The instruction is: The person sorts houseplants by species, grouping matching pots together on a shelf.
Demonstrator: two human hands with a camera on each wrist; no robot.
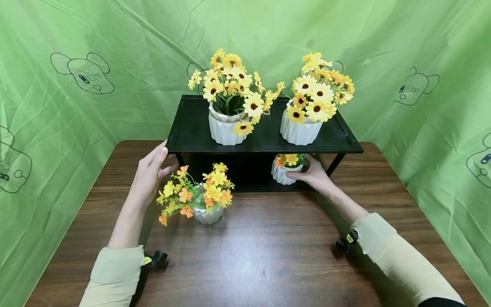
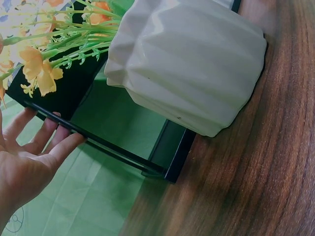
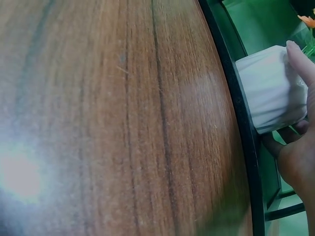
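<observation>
On the right, my right hand (image 1: 316,174) grips a small white fluted flowerpot (image 3: 273,88) with orange and yellow flowers (image 1: 290,160), thumb on its front side. That pot stands on the lower tier of a black two-tier shelf (image 1: 264,146), just inside the front rim. My left hand (image 1: 147,175) holds the left end of the shelf, its fingers (image 2: 66,147) at the side bar. In front of the shelf's left part, a second small white pot (image 1: 208,214) with orange and yellow flowers stands on the table, close to my left hand.
Two larger white pots (image 1: 226,128) (image 1: 299,130) with yellow dark-centred flowers stand on the shelf's top tier. Brown wood-grain table (image 1: 249,256) extends in front. Green cloth (image 1: 145,85) with line drawings hangs around the back and sides.
</observation>
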